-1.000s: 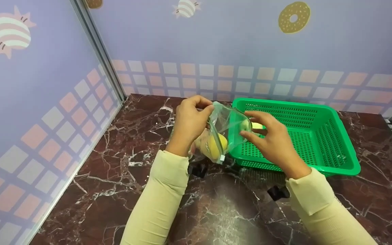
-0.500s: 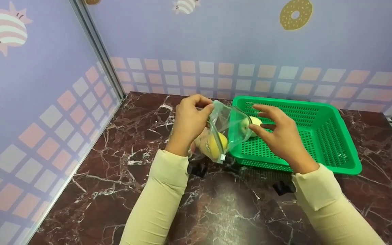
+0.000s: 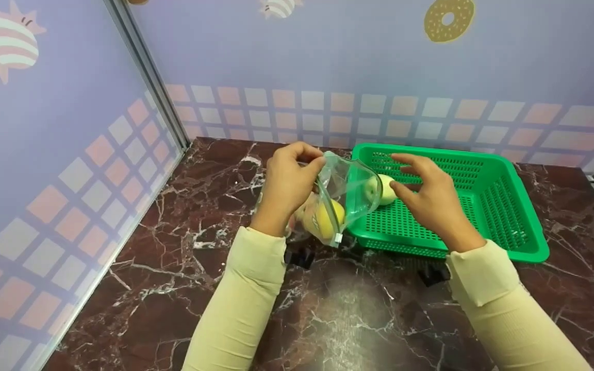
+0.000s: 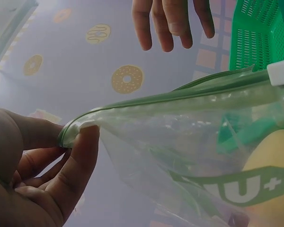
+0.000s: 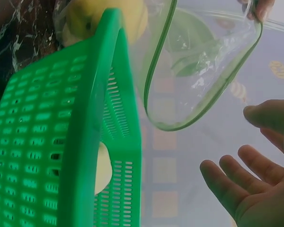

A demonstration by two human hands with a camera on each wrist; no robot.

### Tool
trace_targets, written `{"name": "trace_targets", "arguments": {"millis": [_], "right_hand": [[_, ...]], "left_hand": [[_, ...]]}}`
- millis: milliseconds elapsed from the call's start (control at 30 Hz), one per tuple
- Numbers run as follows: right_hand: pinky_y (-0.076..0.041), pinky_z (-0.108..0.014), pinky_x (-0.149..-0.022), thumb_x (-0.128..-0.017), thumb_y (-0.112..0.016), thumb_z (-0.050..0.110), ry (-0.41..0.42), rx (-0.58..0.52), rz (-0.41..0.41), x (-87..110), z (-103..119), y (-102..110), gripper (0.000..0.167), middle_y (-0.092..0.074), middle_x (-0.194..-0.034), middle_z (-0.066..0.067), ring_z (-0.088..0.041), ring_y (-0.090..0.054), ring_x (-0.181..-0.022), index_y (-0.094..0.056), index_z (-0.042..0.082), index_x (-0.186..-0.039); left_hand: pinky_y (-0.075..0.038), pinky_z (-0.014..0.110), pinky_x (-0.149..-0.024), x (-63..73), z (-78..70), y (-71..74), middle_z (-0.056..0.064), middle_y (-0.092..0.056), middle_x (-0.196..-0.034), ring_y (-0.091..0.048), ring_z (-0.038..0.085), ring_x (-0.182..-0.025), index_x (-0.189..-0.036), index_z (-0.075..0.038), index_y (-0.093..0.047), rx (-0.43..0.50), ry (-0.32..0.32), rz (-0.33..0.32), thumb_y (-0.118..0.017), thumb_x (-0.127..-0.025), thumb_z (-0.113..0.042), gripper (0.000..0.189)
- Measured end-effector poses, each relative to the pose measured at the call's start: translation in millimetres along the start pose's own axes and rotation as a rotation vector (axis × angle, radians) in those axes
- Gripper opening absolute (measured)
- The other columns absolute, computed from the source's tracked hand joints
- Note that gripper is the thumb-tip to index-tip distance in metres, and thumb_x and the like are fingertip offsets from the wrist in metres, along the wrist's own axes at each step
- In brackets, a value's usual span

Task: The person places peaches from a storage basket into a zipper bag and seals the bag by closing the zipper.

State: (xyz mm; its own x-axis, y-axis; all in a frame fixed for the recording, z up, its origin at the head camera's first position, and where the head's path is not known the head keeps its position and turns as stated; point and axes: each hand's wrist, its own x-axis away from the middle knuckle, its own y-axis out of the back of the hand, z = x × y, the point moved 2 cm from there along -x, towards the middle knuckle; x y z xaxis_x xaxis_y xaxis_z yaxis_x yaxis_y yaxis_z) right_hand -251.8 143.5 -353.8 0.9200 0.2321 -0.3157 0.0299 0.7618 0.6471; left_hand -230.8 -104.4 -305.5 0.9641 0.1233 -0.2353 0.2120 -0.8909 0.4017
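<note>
A clear zip bag (image 4: 146, 146) with a green-edged mouth hangs from my left hand (image 3: 292, 180), which pinches its top corner between thumb and fingers. The mouth gapes towards the right, and a white slider (image 4: 281, 73) sits at the near end of the zip. Inside the bag lies a yellow fruit (image 3: 332, 214), with other contents partly hidden behind my left hand. My right hand (image 3: 431, 198) hovers over the green basket (image 3: 521, 206), fingers spread and holding nothing. A pale yellow-green fruit (image 3: 388, 189) sits at the basket's left end, close to my right thumb and partly behind the bag.
The basket stands on a dark red marbled table (image 3: 163, 288), to the right of the bag. Patterned lilac panels (image 3: 328, 62) rise at the back and left, joined by a metal corner post (image 3: 147, 72).
My right hand has let go of the bag's mouth edge and drawn back to the right over the basket, uncovering more of the pale fruit. My left hand keeps its pinch.
</note>
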Motion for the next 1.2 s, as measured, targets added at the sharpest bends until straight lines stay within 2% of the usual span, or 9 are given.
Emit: {"name": "trace_targets", "arguments": {"millis": [300, 733, 1200], "right_hand": [[-0.053, -0.045, -0.093, -0.095, -0.06, 0.012, -0.039, 0.046, 0.039, -8.5, -6, 2, 0.052, -0.044, -0.147, -0.007, -0.029, -0.049, -0.13, -0.046, 0.025, -0.143], [-0.05, -0.052, -0.094, -0.096, -0.059, 0.017, -0.077, 0.12, 0.138, -22.6, -10, 6, 0.056, -0.037, -0.151, -0.012, -0.035, -0.046, -0.132, -0.039, 0.028, -0.147], [-0.042, -0.058, -0.095, -0.096, -0.06, 0.019, -0.094, 0.196, 0.171, -37.4, -18, 1, 0.055, -0.039, -0.15, -0.011, -0.036, -0.043, -0.13, -0.041, 0.025, -0.147]], "left_hand": [[-0.055, 0.025, -0.059, -1.6, -1.8, 0.7, 0.0, -0.071, -0.089, -0.065, 0.012, -0.069, -0.091, -0.014, -0.072, -0.03, -0.003, -0.017, -0.07, -0.088, -0.018, 0.005], [-0.052, 0.026, -0.068, -0.1, -2.4, 1.7, -0.002, -0.071, -0.091, -0.064, 0.013, -0.078, -0.092, -0.016, -0.072, -0.053, 0.0, -0.005, -0.069, -0.089, -0.021, 0.006], [-0.052, 0.027, -0.064, 2.2, -0.3, 2.9, -0.002, -0.07, -0.09, -0.064, 0.012, -0.074, -0.092, -0.017, -0.073, -0.035, 0.001, 0.001, -0.069, -0.089, -0.02, 0.005]]}}
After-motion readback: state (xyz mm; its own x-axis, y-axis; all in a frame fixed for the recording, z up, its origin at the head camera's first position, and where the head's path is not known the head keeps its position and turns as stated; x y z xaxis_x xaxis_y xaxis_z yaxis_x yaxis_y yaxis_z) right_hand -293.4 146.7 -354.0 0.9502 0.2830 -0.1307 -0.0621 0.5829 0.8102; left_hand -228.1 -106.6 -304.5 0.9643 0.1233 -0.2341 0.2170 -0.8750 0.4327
